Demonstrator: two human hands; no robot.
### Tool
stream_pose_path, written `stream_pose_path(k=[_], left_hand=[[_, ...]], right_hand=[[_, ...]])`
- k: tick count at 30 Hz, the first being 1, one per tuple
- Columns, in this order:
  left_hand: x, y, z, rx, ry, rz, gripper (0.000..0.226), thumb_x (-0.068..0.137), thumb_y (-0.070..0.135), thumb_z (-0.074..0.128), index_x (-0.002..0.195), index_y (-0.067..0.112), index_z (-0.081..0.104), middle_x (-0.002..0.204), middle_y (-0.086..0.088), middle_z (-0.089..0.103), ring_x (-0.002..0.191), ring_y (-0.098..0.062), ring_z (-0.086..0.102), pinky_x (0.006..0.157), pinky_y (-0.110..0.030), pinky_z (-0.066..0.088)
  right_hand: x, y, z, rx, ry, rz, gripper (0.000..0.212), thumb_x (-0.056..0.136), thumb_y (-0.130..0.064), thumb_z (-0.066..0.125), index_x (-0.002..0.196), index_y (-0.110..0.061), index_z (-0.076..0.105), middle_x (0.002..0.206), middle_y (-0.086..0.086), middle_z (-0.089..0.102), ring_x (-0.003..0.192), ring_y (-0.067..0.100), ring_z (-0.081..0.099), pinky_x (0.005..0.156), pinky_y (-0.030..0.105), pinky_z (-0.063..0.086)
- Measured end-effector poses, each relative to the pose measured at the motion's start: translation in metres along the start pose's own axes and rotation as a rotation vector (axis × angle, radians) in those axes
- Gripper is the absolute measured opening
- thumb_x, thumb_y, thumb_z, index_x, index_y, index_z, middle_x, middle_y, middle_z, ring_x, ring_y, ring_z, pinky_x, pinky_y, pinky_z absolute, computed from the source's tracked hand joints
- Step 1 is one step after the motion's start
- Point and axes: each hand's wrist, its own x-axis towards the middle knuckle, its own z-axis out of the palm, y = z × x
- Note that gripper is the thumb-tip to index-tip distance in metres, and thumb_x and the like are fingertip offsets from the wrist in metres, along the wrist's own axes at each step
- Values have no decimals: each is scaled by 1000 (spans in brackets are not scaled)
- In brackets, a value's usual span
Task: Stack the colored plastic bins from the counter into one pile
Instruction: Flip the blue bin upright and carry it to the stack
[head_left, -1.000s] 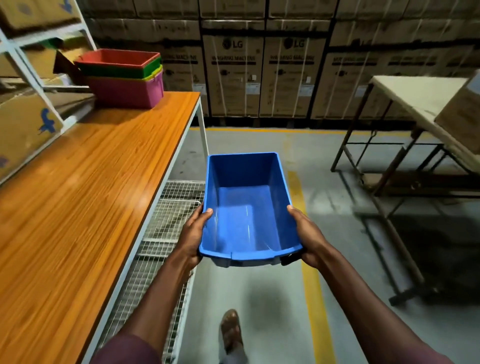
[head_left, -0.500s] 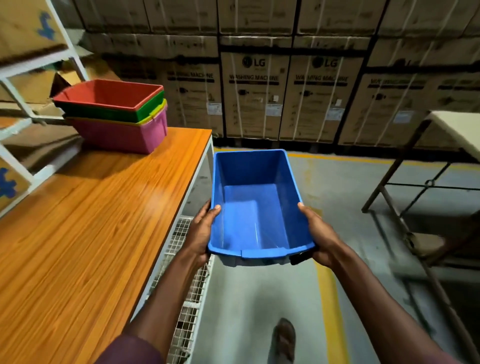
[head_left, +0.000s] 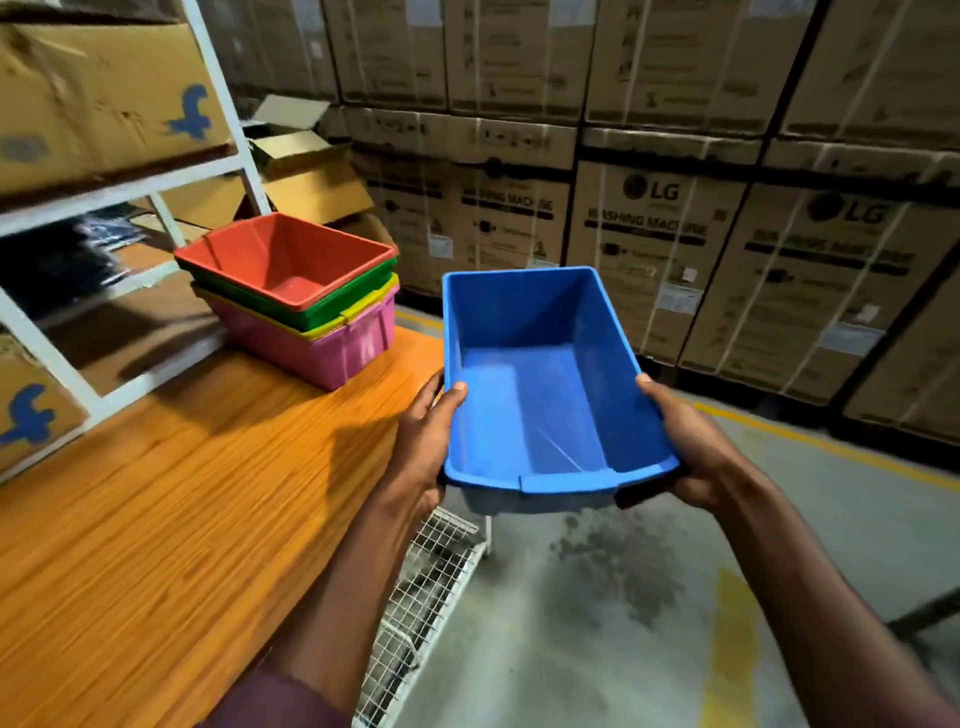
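Observation:
An empty blue bin (head_left: 540, 384) hangs in the air beyond the counter's right edge, held at its near end. My left hand (head_left: 423, 441) grips its left rim and my right hand (head_left: 685, 447) grips its right rim. On the far end of the wooden counter (head_left: 182, 519) stands a pile of nested bins: a red bin (head_left: 285, 260) on top, then a green bin (head_left: 343, 306), a yellow bin (head_left: 363, 312) and a pink bin (head_left: 322, 353) at the bottom. The blue bin is to the right of the pile, apart from it.
A white shelf frame (head_left: 223, 124) with cardboard boxes (head_left: 93, 98) rises at the left of the counter. Stacked washing-machine cartons (head_left: 675, 208) wall off the back. A wire-mesh shelf (head_left: 421, 587) lies under the counter. Grey floor with yellow lines (head_left: 732, 654) at the right.
I have walked along the counter with the blue bin, so the pile is now much nearer and just left of the bin. Both hands keep the same grip.

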Motion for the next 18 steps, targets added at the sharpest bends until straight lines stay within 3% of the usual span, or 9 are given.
stream_pose_path(k=[4, 8, 11, 13, 16, 18], left_hand=[[52, 32, 20, -39, 88, 80, 19, 101, 18, 58, 113, 27, 69, 103, 5, 79, 92, -17, 76, 74, -33, 62], [100, 70, 25, -44, 186, 169, 27, 101, 16, 57, 127, 20, 64, 100, 7, 78, 83, -10, 76, 63, -25, 59], [126, 101, 25, -31, 243, 207, 28, 101, 17, 55, 127, 18, 65, 103, 3, 78, 87, -15, 75, 72, -32, 63], [141, 120, 22, -32, 303, 228, 27, 101, 17, 55, 126, 18, 66, 110, -2, 77, 94, -20, 74, 81, -37, 62], [160, 147, 14, -24, 390, 280, 26, 100, 18, 57, 123, 18, 68, 110, -4, 77, 93, -20, 74, 77, -35, 62], [172, 166, 9, -14, 456, 311, 26, 99, 21, 59, 123, 19, 68, 102, 0, 79, 84, -16, 75, 67, -31, 62]], right_hand=[[57, -67, 6, -56, -96, -25, 54, 98, -65, 49, 120, -20, 69, 104, 15, 77, 88, 47, 70, 74, 87, 45], [106, -127, 34, -107, -184, -52, 52, 99, -64, 47, 118, -18, 65, 112, 23, 68, 97, 52, 64, 81, 91, 39], [139, -165, 62, -99, -280, -84, 55, 97, -65, 49, 124, -20, 66, 119, 18, 73, 102, 51, 67, 78, 90, 42], [162, -188, 81, -84, -329, -110, 52, 96, -63, 52, 124, -22, 68, 126, 20, 72, 104, 48, 69, 88, 89, 40], [182, -225, 113, -102, -412, -154, 44, 101, -57, 48, 111, -21, 70, 101, 15, 79, 81, 40, 73, 97, 84, 39], [195, -251, 132, -134, -498, -165, 41, 102, -55, 45, 107, -23, 70, 89, 11, 79, 68, 37, 73, 90, 86, 41]])
